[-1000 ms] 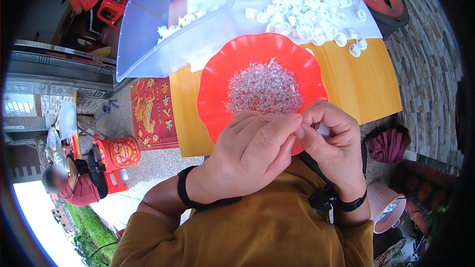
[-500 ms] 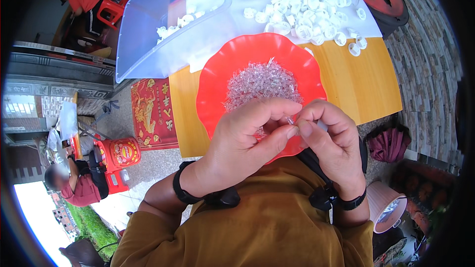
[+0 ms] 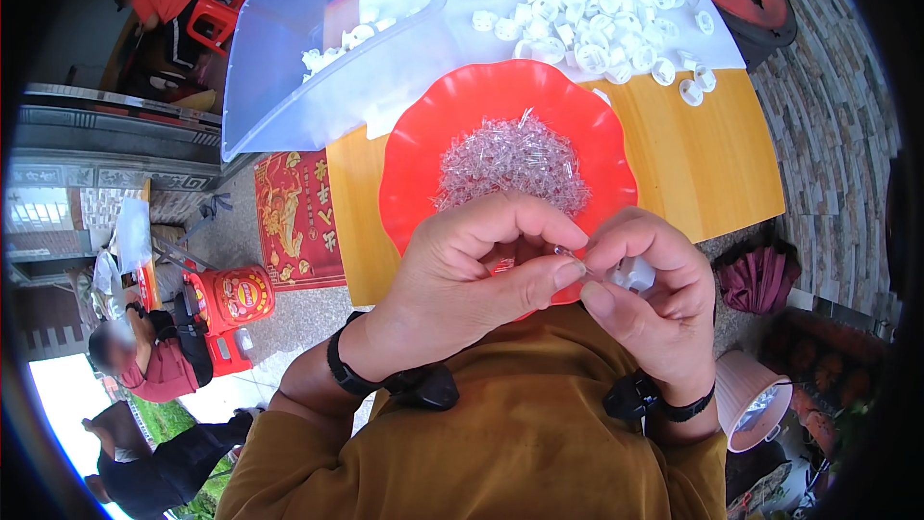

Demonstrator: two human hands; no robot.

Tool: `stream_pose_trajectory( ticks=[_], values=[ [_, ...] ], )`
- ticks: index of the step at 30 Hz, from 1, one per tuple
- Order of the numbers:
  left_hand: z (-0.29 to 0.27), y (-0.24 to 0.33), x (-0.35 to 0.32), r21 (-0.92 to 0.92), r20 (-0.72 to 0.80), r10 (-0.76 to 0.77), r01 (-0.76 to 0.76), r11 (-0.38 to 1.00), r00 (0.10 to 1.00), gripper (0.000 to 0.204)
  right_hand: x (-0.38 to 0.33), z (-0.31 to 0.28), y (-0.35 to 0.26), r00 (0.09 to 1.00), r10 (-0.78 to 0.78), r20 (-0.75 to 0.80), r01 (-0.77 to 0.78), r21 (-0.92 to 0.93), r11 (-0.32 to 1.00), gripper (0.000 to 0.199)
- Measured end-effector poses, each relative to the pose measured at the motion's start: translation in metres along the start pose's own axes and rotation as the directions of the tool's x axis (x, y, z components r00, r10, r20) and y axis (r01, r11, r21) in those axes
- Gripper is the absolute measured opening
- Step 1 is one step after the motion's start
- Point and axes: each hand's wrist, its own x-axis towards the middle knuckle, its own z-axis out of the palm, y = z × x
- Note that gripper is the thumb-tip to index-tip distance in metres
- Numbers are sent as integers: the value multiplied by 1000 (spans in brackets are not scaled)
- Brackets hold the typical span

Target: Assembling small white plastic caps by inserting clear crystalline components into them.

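Note:
My left hand (image 3: 462, 265) is curled, thumb and forefinger close together around a small clear plastic piece (image 3: 562, 251). Its tips meet those of my right hand (image 3: 664, 303) above the near rim of a red wavy-edged bowl (image 3: 409, 159). Tucked within the bent fingers of my right hand is a white plastic part (image 3: 634, 274). Whether its thumb and forefinger also pinch the clear piece is hard to see. Inside the bowl lies a heap of small clear plastic pieces (image 3: 515, 164), partly covered by my left hand.
The bowl stands on a wooden table (image 3: 707, 159). Behind it are many white round parts (image 3: 606, 14) and a translucent bin (image 3: 289, 67) with more of them. One person (image 3: 159, 351) sits at the left; another (image 3: 168, 467) is at lower left. A pink basket (image 3: 756, 404) stands right.
My right thumb has drawn slightly down and away from my left fingertips, and the white part in my right hand shows more. A person has come into view at lower left.

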Motion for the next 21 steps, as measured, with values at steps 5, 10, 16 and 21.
stream_pose_trajectory(
  ticks=[5, 10, 16, 21],
  values=[
    [-1, 0, -1, -47, 14, -29, 30, 998, 999, 18, -1, 1, 0, 997, -61, -56, 52, -151, 987, 7],
    [0, -3, -1, -177, 77, -24, 37, 983, 997, 18, -4, 2, 1, 993, 56, -106, -58, -11, 998, 6],
    [1, 0, -1, -135, -16, -49, 47, 990, 999, 12, -4, 7, 3, 984, 59, -169, -54, 30, 998, 4],
    [1, 1, -3, -66, -53, -17, 14, 998, 998, 9, -4, 7, 5, 995, 38, -92, -41, -26, 999, 13]
  ],
)
